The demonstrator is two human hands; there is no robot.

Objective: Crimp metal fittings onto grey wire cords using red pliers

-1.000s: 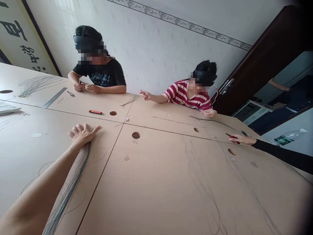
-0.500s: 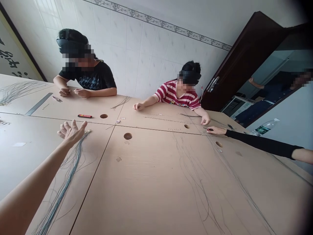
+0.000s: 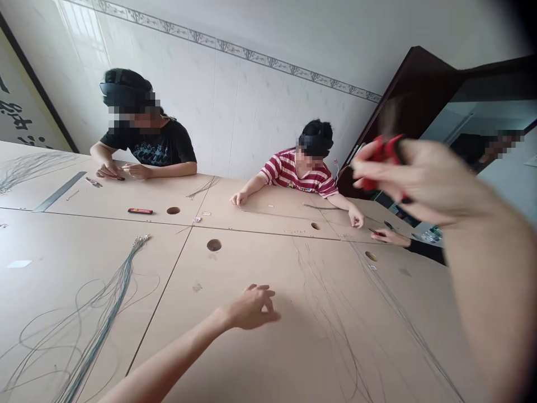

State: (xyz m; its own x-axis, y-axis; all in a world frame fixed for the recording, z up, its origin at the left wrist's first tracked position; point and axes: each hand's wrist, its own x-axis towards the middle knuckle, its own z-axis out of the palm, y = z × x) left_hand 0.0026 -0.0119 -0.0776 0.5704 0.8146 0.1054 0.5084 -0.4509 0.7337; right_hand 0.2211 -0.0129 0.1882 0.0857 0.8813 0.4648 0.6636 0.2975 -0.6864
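Over the middle of the table, my left hand hangs with its fingers bent and apart, and nothing shows in it. My right hand is raised at the upper right, close to the camera and a little blurred. It is closed around red-handled pliers, whose jaws are smeared and point up. Left of my left hand lies a bundle of thin grey-green cords with small metal ends at its far tip. Loose thin cords are spread on the table to the right of it.
Two co-workers sit across the table, one in a black shirt, one in a striped shirt. Another person's hand reaches in from the right. A steel ruler, a red-and-black case and round holes mark the tabletop.
My left hand has left the tip of the cord bundle and moved right and nearer. My right hand has come into view with the red-handled pliers. The view has shifted slightly.
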